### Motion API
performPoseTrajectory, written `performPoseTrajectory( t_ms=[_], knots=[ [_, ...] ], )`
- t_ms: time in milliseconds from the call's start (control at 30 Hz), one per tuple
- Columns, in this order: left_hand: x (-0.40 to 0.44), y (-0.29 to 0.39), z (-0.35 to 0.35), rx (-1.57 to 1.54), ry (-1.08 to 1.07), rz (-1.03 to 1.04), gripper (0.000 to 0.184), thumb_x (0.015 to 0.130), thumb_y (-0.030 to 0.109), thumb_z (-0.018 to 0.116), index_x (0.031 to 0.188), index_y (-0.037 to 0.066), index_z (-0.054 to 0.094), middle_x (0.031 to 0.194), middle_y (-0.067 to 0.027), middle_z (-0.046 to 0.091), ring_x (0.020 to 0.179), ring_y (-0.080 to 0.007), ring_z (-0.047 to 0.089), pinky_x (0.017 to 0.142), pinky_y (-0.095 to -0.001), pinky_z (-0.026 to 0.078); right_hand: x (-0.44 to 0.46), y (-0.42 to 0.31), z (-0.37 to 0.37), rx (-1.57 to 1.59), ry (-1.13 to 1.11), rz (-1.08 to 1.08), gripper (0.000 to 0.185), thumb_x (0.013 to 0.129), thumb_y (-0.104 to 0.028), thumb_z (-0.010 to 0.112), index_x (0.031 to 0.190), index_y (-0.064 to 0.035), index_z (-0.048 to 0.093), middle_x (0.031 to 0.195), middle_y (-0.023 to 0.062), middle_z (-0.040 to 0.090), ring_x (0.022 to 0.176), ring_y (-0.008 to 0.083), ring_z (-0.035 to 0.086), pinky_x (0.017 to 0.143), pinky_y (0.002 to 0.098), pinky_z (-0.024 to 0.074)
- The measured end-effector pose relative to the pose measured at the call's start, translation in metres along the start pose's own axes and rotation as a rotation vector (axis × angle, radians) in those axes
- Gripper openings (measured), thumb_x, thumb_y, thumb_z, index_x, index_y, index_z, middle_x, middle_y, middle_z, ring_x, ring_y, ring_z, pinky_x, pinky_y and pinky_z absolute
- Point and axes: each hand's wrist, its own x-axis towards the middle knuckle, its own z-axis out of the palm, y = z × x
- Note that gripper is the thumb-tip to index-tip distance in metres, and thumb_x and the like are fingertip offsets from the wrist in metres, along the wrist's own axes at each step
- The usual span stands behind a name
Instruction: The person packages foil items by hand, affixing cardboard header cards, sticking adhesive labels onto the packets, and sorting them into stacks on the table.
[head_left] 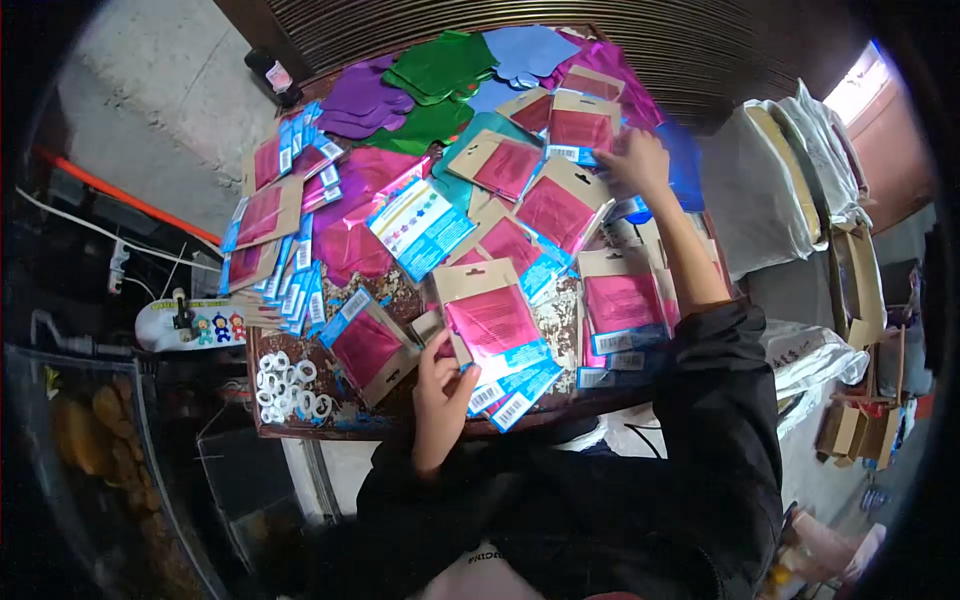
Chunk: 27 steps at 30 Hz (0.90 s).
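Observation:
My left hand (442, 395) is at the table's front edge, its fingers against the lower left side of a stack of pink foil packets (492, 318) with brown cards and blue labels. Its thumb and fingers are slightly apart, and the grip is partly hidden. Farther back on the right, my right hand (638, 163) reaches over the pile beside a pink packet (582, 128); its fingertips are blurred. Between the hands lie more packets (560, 210) and a white and blue printed card (420, 228).
Stacked packets (268, 215) cover the left side, with white rings (290, 388) at the front left corner. Purple (362, 98), green (442, 66) and light blue (528, 52) foil shapes lie at the back. A dark bottle (273, 77) stands back left; white sacks (770, 190) are right.

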Motion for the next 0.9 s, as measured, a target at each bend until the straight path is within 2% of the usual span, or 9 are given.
performPoseTrajectory(
  t_ms=[100, 133, 267, 300, 433, 600, 767, 900],
  knots=[
    [0.002, 0.004, 0.005, 0.255, -0.007, 0.044, 0.049, 0.083, 0.002, 0.055, 0.128, 0.001, 0.035, 0.080, -0.0088, 0.055, 0.062, -0.0141, 0.050, 0.058, -0.0228, 0.041, 0.001, 0.009, 0.007, 0.184, -0.068, 0.031, 0.035, 0.077, -0.031, 0.067, 0.096, -0.0041, 0.054, 0.081, 0.0101, 0.060, 0.076, 0.0188, 0.058, 0.064, 0.0272, 0.0446],
    [0.002, 0.005, 0.005, 0.250, -0.009, 0.037, 0.049, 0.083, 0.002, 0.055, 0.128, 0.001, 0.035, 0.080, -0.0088, 0.055, 0.062, -0.0141, 0.050, 0.058, -0.0228, 0.041, -0.002, 0.012, 0.007, 0.177, -0.075, 0.031, 0.035, 0.077, -0.031, 0.067, 0.096, -0.0041, 0.054, 0.081, 0.0101, 0.060, 0.076, 0.0188, 0.058, 0.064, 0.0272, 0.0446],
    [0.001, 0.013, -0.001, 0.627, -0.049, 0.076, 0.047, 0.079, 0.009, 0.060, 0.123, 0.005, 0.044, 0.088, -0.0112, 0.056, 0.070, -0.0215, 0.055, 0.064, -0.0285, 0.045, -0.031, 0.025, -0.004, 1.196, 0.005, -0.138, 0.030, 0.081, -0.012, 0.063, 0.105, -0.0051, 0.046, 0.085, 0.0082, 0.058, 0.077, 0.0139, 0.055, 0.066, 0.0228, 0.0430],
    [0.002, 0.012, -0.001, 0.621, -0.055, 0.074, 0.047, 0.079, 0.009, 0.060, 0.123, 0.005, 0.044, 0.088, -0.0112, 0.056, 0.070, -0.0215, 0.055, 0.064, -0.0285, 0.045, -0.041, 0.027, -0.009, 1.188, 0.004, -0.135, 0.030, 0.081, -0.012, 0.063, 0.105, -0.0051, 0.046, 0.085, 0.0082, 0.058, 0.077, 0.0139, 0.055, 0.066, 0.0228, 0.0430],
    [0.003, 0.007, -0.001, 0.751, 0.043, 0.338, 0.042, 0.079, 0.013, 0.061, 0.118, 0.005, 0.049, 0.102, -0.0123, 0.053, 0.081, -0.0272, 0.055, 0.069, -0.0342, 0.046, -0.095, -0.005, -0.057, 1.370, 0.068, -0.067, 0.031, 0.083, 0.001, 0.056, 0.109, -0.0056, 0.040, 0.087, 0.0058, 0.055, 0.075, 0.0103, 0.052, 0.067, 0.0203, 0.0416],
    [-0.004, -0.006, -0.005, 0.728, 0.053, 0.406, 0.042, 0.079, 0.014, 0.061, 0.118, 0.006, 0.048, 0.111, -0.0127, 0.049, 0.091, -0.0308, 0.053, 0.072, -0.0368, 0.046, -0.133, -0.019, -0.075, 1.499, 0.144, -0.049, 0.029, 0.083, -0.001, 0.056, 0.108, -0.0054, 0.041, 0.086, 0.0053, 0.054, 0.075, 0.0113, 0.052, 0.067, 0.0212, 0.0417],
    [-0.017, -0.001, -0.006, 0.724, 0.009, 0.351, 0.041, 0.078, 0.014, 0.061, 0.117, 0.005, 0.049, 0.111, -0.0134, 0.049, 0.093, -0.0323, 0.052, 0.075, -0.0357, 0.046, -0.157, -0.026, -0.088, 1.596, 0.098, -0.071, 0.030, 0.083, -0.001, 0.057, 0.108, -0.0055, 0.041, 0.088, 0.0054, 0.054, 0.074, 0.0114, 0.053, 0.065, 0.0212, 0.0428],
    [-0.020, 0.000, -0.008, 0.676, 0.031, 0.427, 0.040, 0.081, 0.009, 0.058, 0.118, 0.002, 0.046, 0.110, -0.0123, 0.048, 0.097, -0.0259, 0.050, 0.081, -0.0334, 0.043, -0.175, -0.039, -0.101, 1.631, -0.040, -0.077, 0.032, 0.081, -0.001, 0.058, 0.109, -0.0064, 0.042, 0.089, 0.0060, 0.056, 0.074, 0.0118, 0.054, 0.062, 0.0212, 0.0435]
  ],
)
